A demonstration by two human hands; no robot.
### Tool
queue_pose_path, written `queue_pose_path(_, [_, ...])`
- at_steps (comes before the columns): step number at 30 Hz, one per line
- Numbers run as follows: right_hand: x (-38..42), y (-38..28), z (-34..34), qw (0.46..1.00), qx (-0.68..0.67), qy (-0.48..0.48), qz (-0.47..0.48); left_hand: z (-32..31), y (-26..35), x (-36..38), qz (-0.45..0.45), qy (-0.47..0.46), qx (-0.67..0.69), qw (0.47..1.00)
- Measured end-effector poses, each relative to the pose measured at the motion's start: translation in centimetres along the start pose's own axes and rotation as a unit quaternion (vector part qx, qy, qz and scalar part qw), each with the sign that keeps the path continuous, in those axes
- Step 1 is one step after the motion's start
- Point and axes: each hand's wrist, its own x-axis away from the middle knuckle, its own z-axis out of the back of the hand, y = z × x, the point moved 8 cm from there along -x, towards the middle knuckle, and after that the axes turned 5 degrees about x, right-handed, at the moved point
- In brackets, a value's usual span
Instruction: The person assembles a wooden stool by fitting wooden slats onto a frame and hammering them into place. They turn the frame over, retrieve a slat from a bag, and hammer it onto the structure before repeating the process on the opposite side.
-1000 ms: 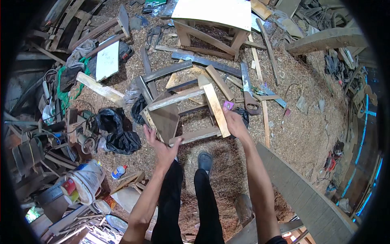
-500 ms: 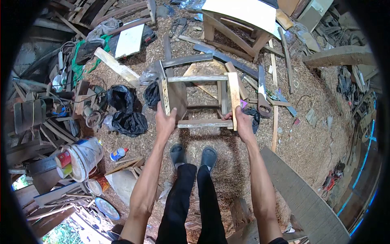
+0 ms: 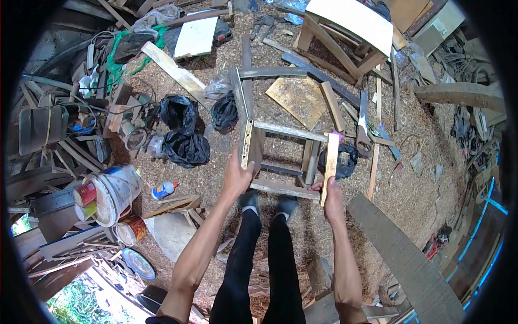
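Both hands hold a wooden frame [image 3: 291, 129] made of joined posts and rails, which looks like an unfinished chair or stool. My left hand [image 3: 238, 175] is closed around the end of its left side piece, thumb on top. My right hand [image 3: 331, 197] grips the pale right-hand post [image 3: 330, 162] near its lower end. A front rail [image 3: 283, 190] runs between the hands, above my feet. Inside the frame the sawdust-covered floor shows through. Part of each hand's fingers is hidden behind the wood.
Beyond the frame lie a handsaw [image 3: 363, 129], a square board [image 3: 299, 102] and several planks. Black plastic bags [image 3: 186, 146] sit to the left, near a glue bottle [image 3: 164, 189] and a white bucket [image 3: 116, 194]. A white-topped wooden table [image 3: 350, 21] stands ahead; a long board [image 3: 399, 254] lies right.
The frame, still in both hands, has come lower and further right in view and is tilted more. The camera view has also shifted, so the surroundings appear moved to the right.
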Motion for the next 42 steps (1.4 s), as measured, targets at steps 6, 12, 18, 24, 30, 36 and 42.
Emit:
queue_pose_path(6, [0.7,3.5,-1.1,0.993,-0.095,0.032,-0.053,-1.1,2.1,-1.0,-0.047,-0.032,-0.071,0.996])
queue_pose_path(12, [1.4,0.4,0.0,0.988,-0.134,0.052,-0.052,-1.7,5.8,-3.5,0.021,-0.124,-0.012,0.992])
queue_pose_path(18, [-4.8,-6.0,1.9,0.969,-0.241,0.054,-0.014,-3.0,12.7,-12.5,-0.100,-0.112,-0.100,0.984])
queue_pose_path(24, [-11.5,-8.4,2.8,0.959,-0.277,0.063,0.022,-5.1,16.8,-20.4,-0.115,-0.170,-0.117,0.972])
queue_pose_path(30, [-13.5,-8.6,4.6,0.962,-0.263,0.078,0.009,-6.9,19.2,-21.6,-0.114,-0.174,-0.183,0.961])
queue_pose_path(36, [-14.2,-8.7,5.2,0.964,-0.257,0.063,0.022,-7.3,19.8,-21.2,-0.146,-0.117,-0.161,0.969])
queue_pose_path(42, [-12.3,-4.7,3.4,0.976,-0.200,0.084,-0.014,-7.2,17.0,-18.0,-0.184,-0.103,-0.110,0.971])
